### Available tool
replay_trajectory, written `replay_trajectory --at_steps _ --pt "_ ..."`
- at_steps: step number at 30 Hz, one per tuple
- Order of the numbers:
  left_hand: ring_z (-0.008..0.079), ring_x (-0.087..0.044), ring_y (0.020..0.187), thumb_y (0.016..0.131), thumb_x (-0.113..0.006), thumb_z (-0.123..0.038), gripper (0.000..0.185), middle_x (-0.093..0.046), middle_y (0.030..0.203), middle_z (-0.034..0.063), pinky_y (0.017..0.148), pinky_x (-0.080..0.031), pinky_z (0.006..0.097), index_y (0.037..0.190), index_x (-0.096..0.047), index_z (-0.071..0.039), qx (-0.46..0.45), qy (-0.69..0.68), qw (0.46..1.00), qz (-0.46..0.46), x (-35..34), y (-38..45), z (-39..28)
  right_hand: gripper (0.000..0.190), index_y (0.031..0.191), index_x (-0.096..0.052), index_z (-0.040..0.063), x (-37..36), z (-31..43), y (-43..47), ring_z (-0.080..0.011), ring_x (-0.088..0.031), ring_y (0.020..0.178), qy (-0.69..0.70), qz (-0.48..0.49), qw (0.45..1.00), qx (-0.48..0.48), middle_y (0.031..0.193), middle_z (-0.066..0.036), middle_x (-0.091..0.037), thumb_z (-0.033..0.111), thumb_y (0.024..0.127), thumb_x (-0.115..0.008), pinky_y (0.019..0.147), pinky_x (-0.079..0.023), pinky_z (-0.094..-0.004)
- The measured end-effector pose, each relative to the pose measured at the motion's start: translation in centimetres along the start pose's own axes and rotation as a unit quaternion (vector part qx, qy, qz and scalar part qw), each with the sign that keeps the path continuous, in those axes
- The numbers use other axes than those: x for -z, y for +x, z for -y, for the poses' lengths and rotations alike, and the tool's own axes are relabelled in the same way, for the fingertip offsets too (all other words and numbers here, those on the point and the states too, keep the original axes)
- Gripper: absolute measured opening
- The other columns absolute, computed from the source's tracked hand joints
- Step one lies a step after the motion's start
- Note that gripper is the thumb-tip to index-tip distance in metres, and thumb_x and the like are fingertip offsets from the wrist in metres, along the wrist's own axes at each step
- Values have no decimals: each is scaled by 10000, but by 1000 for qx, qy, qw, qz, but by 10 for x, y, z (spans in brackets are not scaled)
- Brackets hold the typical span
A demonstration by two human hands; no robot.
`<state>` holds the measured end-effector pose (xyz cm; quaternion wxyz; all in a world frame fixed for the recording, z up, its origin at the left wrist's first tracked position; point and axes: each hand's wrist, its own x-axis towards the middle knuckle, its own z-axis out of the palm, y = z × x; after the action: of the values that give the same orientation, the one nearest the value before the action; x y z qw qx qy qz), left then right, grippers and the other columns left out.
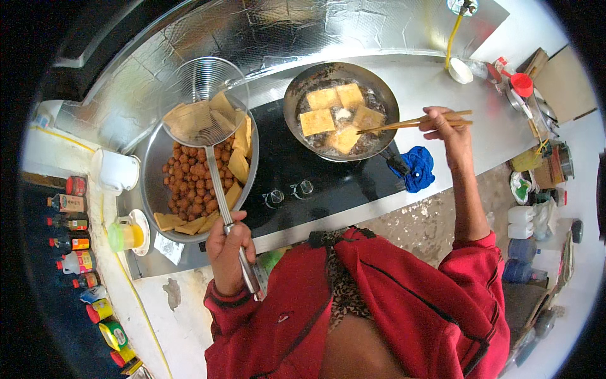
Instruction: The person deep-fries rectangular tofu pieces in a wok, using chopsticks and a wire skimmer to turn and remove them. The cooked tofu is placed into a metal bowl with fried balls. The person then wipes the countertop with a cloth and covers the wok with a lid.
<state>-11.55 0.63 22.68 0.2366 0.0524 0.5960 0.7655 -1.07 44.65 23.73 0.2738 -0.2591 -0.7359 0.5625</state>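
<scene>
My left hand [232, 253] grips the metal handle of a wire skimmer [208, 102]. The skimmer's round head hangs over a large steel basin [147, 189], which holds many brown fried balls [194, 177] with golden fried tofu slabs [239, 163] around them. In my right hand [444, 128] is a pair of wooden chopsticks [402, 125]. Their tips reach into a wok [386, 85] and meet the lowest of several tofu pieces [317, 122] in bubbling oil. A small pale lump [343, 113] lies among the pieces.
Beneath the wok is a black cooktop [277, 142] with two knobs. A blue cloth [419, 170] lies by the wok's handle [395, 161]. At left stand a white enamel mug [116, 170], a green-lidded jar [125, 237] and several sauce bottles [73, 241]. A white bowl [460, 71] sits at back right.
</scene>
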Motion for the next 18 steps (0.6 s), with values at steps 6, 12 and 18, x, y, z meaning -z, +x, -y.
replay_trajectory --at_steps 6,12,18 --pt "64 -453 473 965 -514 -139 228 -493 679 9 434 -369 188 1133 -542 13 32 13 999 36 -32 10 8 146 1010 -722 43 -39 -19 -18 -154 -668 835 10 81 993 82 897 -78 -703 109 890 -671 654 -546 -257" --pt "68 -459 479 965 -507 -131 216 -510 654 13 456 -355 192 1125 -539 10 61 23 996 57 -48 15 17 293 1029 -704 90 -88 -36 -28 -288 -669 846 -167 165 910 341 1024 -119 -669 -14 756 -684 726 -568 -360" --pt "65 -469 470 963 -510 -128 203 -509 627 5 441 -379 194 1118 -546 -2 78 22 994 69 -49 17 28 345 1033 -695 104 -129 -51 -33 -305 -654 752 -266 157 868 390 946 -106 -625 40 694 -693 621 -551 -386"
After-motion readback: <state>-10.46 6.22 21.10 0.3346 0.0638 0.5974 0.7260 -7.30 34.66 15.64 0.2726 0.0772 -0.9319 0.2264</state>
